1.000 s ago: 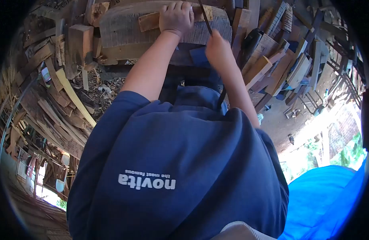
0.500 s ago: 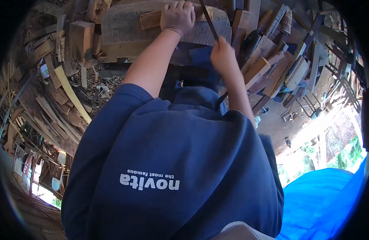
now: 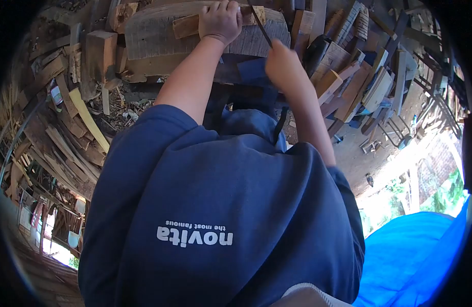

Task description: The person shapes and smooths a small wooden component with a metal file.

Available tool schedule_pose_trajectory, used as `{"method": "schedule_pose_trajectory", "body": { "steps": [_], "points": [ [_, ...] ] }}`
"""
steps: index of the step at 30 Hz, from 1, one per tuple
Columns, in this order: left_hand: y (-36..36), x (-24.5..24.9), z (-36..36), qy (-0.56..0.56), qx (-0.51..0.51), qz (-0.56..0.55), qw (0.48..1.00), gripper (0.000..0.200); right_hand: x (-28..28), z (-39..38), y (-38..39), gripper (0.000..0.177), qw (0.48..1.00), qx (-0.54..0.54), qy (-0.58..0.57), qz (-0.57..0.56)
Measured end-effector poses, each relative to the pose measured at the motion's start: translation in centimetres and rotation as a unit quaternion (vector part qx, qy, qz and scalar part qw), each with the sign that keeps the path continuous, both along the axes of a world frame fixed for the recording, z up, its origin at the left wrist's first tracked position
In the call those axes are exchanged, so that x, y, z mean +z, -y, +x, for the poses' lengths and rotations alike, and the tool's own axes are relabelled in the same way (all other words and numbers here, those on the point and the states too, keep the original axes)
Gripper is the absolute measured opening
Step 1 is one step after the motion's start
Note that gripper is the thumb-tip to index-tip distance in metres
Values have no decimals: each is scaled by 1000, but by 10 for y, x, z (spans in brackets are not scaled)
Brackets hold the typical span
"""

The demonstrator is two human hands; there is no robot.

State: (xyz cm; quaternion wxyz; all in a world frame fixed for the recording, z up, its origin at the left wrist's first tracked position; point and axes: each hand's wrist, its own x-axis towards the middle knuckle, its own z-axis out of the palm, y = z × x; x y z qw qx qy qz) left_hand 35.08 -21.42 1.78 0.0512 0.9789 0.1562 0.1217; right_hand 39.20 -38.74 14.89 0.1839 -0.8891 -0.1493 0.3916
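My left hand (image 3: 220, 21) is closed over a short wooden block (image 3: 186, 25), pressing it onto a thick, weathered grey plank (image 3: 154, 31). The block's pale right end sticks out past my fingers. My right hand (image 3: 286, 64), slightly blurred, is closed around the near end of a long, thin, dark blade (image 3: 260, 23). This blade slants up and left to the frame's top edge, crossing the block's right end in this view. Its grip is hidden inside my fist.
Upright timber (image 3: 101, 53) stands left of the plank, with long wood strips (image 3: 87, 120) below it. Stacked offcuts (image 3: 343, 77) crowd the right side. Wood chips (image 3: 126, 112) litter the ground. A blue sheet (image 3: 405, 256) hangs at lower right.
The whole view has shifted slightly. My right hand has moved a little up the frame with the blade, its forearm swung outward. My left hand stays on the block.
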Motion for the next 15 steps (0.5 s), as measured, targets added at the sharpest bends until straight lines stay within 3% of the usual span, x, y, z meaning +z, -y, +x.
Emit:
{"method": "schedule_pose_trajectory", "body": {
  "steps": [2, 5, 8, 15],
  "points": [
    [2, 11, 0, -56, 2, -107, 993, 23, -8, 16, -21, 21, 1000, 21, 10, -2],
    [3, 8, 0, -9, -16, -23, 1000, 13, -4, 17, -18, 24, 998, 35, -18, -43],
    [4, 13, 0, -15, -83, -28, 996, 13, 22, 5, -9, 24, 995, 2, -64, -78],
    [0, 4, 1, 24, -77, -56, 995, 14, 5, 11, -10, 20, 993, 34, -50, -97]
  ]
}}
